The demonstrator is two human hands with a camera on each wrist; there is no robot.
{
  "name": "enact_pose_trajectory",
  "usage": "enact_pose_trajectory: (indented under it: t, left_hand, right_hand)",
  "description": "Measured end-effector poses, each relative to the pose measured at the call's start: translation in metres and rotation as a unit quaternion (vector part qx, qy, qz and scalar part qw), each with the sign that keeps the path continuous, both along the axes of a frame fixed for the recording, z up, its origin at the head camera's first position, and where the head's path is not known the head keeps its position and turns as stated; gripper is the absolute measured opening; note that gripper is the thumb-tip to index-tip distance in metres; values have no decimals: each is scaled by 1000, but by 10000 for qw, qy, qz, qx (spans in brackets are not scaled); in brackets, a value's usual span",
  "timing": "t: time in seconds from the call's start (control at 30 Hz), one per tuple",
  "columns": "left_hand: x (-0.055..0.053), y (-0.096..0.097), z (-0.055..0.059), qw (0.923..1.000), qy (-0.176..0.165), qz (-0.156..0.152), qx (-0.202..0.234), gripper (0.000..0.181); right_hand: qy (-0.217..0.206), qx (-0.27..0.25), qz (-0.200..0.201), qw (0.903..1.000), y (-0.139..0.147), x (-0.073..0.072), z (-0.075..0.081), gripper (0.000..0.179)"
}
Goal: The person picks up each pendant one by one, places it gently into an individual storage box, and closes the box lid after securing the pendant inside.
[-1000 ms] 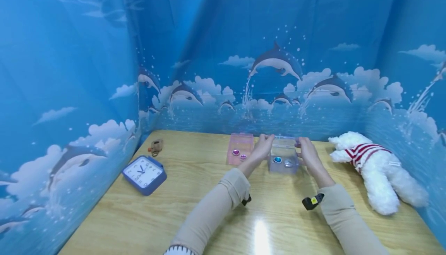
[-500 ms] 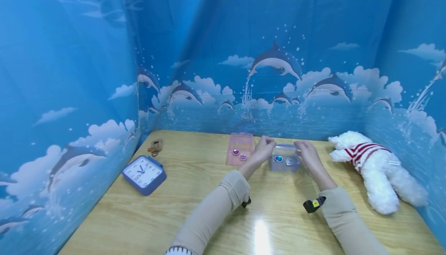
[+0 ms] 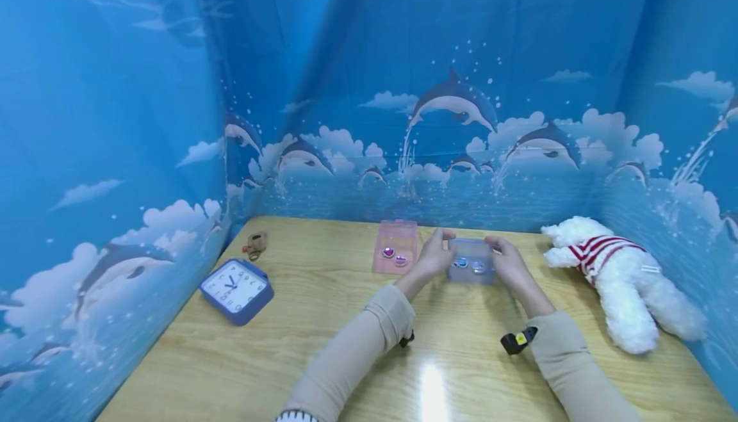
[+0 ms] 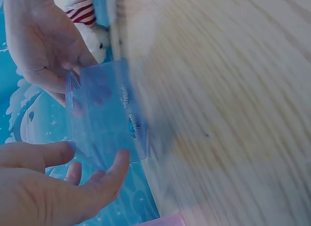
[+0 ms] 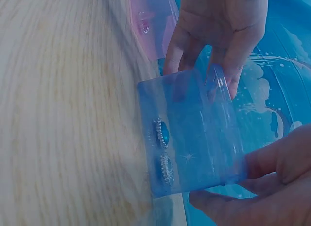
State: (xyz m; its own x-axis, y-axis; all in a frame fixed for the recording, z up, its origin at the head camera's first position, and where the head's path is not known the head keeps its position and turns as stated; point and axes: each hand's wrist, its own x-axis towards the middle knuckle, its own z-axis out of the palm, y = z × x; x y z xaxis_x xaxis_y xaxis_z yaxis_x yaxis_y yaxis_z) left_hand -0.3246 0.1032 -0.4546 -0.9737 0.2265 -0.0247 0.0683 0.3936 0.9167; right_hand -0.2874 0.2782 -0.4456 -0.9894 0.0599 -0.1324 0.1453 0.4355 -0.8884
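A see-through blue plastic box (image 3: pixel 471 253) stands on the table between both hands, its hinged lid lowered over it. Inside lie a blue gem with a sparkly rim (image 5: pixel 162 133) and a clear gem (image 5: pixel 166 169). My left hand (image 3: pixel 435 257) holds the box's left side, thumb at the lid edge and fingers along the wall. On the right side my right hand (image 3: pixel 510 264) does likewise, its thumb at the lid corner in the right wrist view. To the left, a pink box (image 3: pixel 397 235) holds two pink gems (image 3: pixel 389 252).
A blue-framed clock (image 3: pixel 237 291) lies on the left of the wooden table (image 3: pixel 323 319), with a small brown trinket (image 3: pixel 256 244) behind it. A white plush toy (image 3: pixel 617 275) in a striped shirt lies at the right. Dolphin-printed curtain (image 3: pixel 346 89) surrounds the table.
The blue box's lid has come down from raised to lying over the box. Both hands have lowered with it, and the box has shifted slightly back.
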Motion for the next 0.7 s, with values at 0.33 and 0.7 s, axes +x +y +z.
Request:
enact_pose_trajectory:
  t: [0.33, 0.7]
  left_hand:
    - [-1, -1, -7, 9991, 257, -19, -347, 41]
    - [6, 3, -6, 9816, 977, -441, -1581, 40]
  right_hand:
    - [176, 200, 143, 9995, 2, 0, -5, 51]
    - [515, 1313, 193, 9898, 2, -3, -13, 48]
